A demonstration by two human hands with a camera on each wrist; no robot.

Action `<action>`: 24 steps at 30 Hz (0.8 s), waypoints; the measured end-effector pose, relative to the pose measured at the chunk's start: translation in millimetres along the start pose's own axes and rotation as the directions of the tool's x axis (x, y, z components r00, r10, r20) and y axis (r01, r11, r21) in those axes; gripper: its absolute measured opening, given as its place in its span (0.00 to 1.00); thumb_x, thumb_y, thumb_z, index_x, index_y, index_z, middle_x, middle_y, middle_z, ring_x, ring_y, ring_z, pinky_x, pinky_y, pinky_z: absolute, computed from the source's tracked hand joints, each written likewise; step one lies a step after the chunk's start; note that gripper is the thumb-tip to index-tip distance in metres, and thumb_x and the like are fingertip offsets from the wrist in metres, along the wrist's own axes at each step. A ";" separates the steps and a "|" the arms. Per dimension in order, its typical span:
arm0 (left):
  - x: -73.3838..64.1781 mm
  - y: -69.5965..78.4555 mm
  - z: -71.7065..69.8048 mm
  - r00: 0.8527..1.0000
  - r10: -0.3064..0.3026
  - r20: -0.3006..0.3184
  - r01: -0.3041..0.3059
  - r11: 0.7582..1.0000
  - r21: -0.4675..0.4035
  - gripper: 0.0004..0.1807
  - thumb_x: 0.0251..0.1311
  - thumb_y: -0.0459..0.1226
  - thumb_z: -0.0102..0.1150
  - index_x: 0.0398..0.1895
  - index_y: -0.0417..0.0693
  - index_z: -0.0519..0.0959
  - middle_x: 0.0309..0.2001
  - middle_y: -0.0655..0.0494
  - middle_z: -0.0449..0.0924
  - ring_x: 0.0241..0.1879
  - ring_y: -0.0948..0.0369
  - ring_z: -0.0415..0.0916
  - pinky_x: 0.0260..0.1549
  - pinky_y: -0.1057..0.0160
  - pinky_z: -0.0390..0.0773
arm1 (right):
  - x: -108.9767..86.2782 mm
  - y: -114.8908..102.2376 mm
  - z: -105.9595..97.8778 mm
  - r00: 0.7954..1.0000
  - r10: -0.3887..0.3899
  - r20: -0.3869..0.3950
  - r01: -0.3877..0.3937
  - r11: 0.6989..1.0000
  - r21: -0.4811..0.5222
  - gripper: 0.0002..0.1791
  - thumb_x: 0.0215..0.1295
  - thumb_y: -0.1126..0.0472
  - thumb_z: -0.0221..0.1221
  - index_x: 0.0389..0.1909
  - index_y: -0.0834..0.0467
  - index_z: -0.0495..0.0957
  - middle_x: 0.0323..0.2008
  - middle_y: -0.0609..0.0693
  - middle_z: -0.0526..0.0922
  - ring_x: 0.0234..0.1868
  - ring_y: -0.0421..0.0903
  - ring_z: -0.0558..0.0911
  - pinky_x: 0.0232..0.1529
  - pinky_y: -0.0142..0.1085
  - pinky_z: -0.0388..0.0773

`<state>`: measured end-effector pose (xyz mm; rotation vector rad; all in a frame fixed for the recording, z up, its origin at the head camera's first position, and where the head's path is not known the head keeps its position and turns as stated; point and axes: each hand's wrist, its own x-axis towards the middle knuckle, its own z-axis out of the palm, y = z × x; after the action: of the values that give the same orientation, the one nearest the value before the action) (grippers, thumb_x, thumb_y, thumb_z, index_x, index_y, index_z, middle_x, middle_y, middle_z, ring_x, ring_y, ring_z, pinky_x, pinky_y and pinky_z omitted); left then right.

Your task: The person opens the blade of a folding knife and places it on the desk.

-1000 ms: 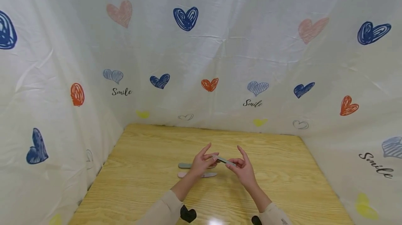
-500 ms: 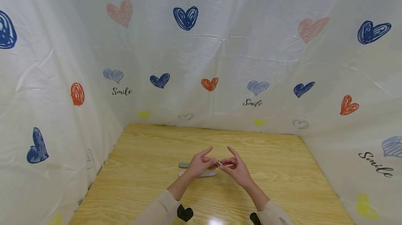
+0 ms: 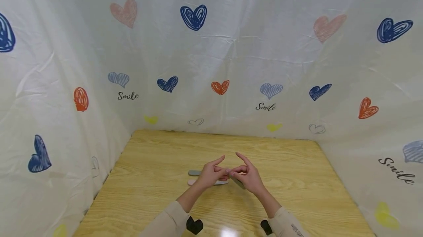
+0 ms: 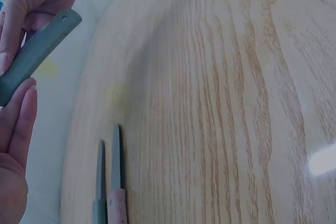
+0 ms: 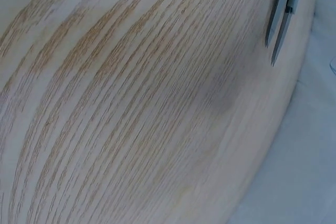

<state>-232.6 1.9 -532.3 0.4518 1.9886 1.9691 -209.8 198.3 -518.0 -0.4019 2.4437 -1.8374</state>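
Note:
Both hands pinch a slim grey-green handle-shaped piece (image 4: pixel 39 51) with a small hole in one end, held up over the table. In the head view my left hand (image 3: pixel 209 174) has its thumb and fingers at one end of the piece, index finger raised. My right hand (image 3: pixel 252 179) meets it fingertip to fingertip, index finger also lifted. The holed end slants down below the right hand. Fingers hide the other end. Beneath and beside the left hand lie a green-handled knife (image 3: pixel 194 173) and a pink-handled knife (image 3: pixel 219 183), both partly covered by that hand.
The wood-grain table (image 3: pixel 281 193) is bordered by a white curtain (image 3: pixel 238 57) printed with hearts. In the right wrist view only the knife blades (image 5: pixel 281 38), the table and the curtain show, with no hand.
The hands have drawn closer together. The grey-green piece has turned from spanning between them, through end-on, to slanting down toward the person under the right hand. The knives have stayed put.

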 end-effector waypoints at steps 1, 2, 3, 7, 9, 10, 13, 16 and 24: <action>0.0 -0.2 -0.7 1.000 0.001 0.003 -0.001 1.000 -0.003 0.36 0.65 0.38 0.60 0.74 0.46 0.58 0.40 0.37 0.86 0.39 0.40 0.84 0.39 0.51 0.85 | 1.1 2.9 0.0 1.000 0.011 -0.004 -0.011 1.000 -0.006 0.41 0.62 0.65 0.63 0.74 0.55 0.55 0.38 0.62 0.86 0.37 0.37 0.85 0.40 0.27 0.79; -0.2 -0.4 -1.4 1.000 0.002 0.006 -0.002 1.000 -0.004 0.36 0.65 0.37 0.59 0.74 0.46 0.58 0.39 0.36 0.86 0.39 0.39 0.83 0.39 0.51 0.85 | 1.6 4.6 -0.2 1.000 0.009 -0.001 -0.009 1.000 -0.002 0.41 0.62 0.65 0.63 0.74 0.55 0.55 0.38 0.61 0.87 0.37 0.37 0.85 0.41 0.27 0.79; -0.3 -0.7 -2.3 1.000 0.005 0.011 -0.005 1.000 0.000 0.36 0.65 0.36 0.59 0.74 0.47 0.58 0.38 0.36 0.86 0.38 0.38 0.83 0.38 0.51 0.85 | 1.9 5.7 -0.5 1.000 0.003 0.010 -0.003 1.000 0.000 0.41 0.62 0.64 0.63 0.74 0.55 0.55 0.37 0.59 0.87 0.37 0.36 0.85 0.42 0.27 0.78; -1.4 -1.9 -6.8 0.997 0.018 0.076 -0.022 0.999 0.046 0.39 0.64 0.35 0.60 0.76 0.51 0.54 0.34 0.38 0.86 0.34 0.42 0.85 0.36 0.55 0.86 | 1.6 9.0 -3.7 0.988 -0.036 0.152 0.019 0.994 0.109 0.43 0.62 0.65 0.63 0.75 0.57 0.52 0.34 0.53 0.86 0.34 0.37 0.84 0.37 0.31 0.81; -2.9 -1.9 -9.5 0.990 0.021 0.140 -0.028 0.998 0.052 0.42 0.63 0.35 0.61 0.77 0.53 0.51 0.32 0.38 0.86 0.32 0.46 0.86 0.36 0.53 0.85 | 0.4 10.3 -5.5 0.967 -0.049 0.251 0.002 0.983 0.185 0.46 0.63 0.66 0.62 0.76 0.56 0.47 0.34 0.50 0.85 0.32 0.38 0.84 0.36 0.35 0.83; -3.8 -1.8 -10.7 0.984 0.022 0.174 -0.030 0.998 0.048 0.43 0.63 0.35 0.61 0.77 0.54 0.50 0.31 0.38 0.86 0.31 0.48 0.86 0.36 0.52 0.85 | -0.3 10.7 -6.1 0.954 -0.055 0.295 -0.013 0.975 0.223 0.47 0.63 0.67 0.62 0.77 0.55 0.44 0.33 0.48 0.84 0.32 0.38 0.83 0.35 0.36 0.83; -6.0 -0.8 -14.1 0.966 0.020 0.257 -0.022 1.000 0.004 0.46 0.63 0.34 0.61 0.78 0.59 0.45 0.30 0.36 0.85 0.29 0.54 0.86 0.39 0.44 0.83 | -2.0 12.7 -6.7 0.925 -0.073 0.372 -0.046 0.953 0.299 0.50 0.64 0.69 0.60 0.77 0.53 0.38 0.34 0.44 0.83 0.33 0.38 0.84 0.37 0.38 0.84; -6.6 0.9 -16.4 0.958 0.039 0.286 -0.031 0.999 -0.033 0.47 0.63 0.33 0.60 0.78 0.62 0.42 0.32 0.35 0.85 0.29 0.60 0.85 0.40 0.42 0.82 | -1.8 16.3 -5.9 0.918 -0.111 0.380 -0.035 0.934 0.356 0.49 0.65 0.71 0.58 0.77 0.54 0.35 0.36 0.43 0.84 0.35 0.38 0.84 0.39 0.36 0.84; -5.6 3.8 -18.7 0.956 0.102 0.274 -0.082 0.993 -0.085 0.49 0.63 0.30 0.59 0.79 0.54 0.38 0.33 0.32 0.84 0.29 0.62 0.85 0.38 0.43 0.83 | 1.3 24.7 -4.4 0.933 -0.112 0.342 -0.046 0.906 0.422 0.47 0.68 0.73 0.53 0.77 0.56 0.34 0.37 0.41 0.85 0.37 0.37 0.84 0.41 0.33 0.83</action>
<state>-235.5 -17.4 -528.4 0.7707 1.7446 1.9023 -216.2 208.4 -540.0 -0.6770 1.7513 -2.0218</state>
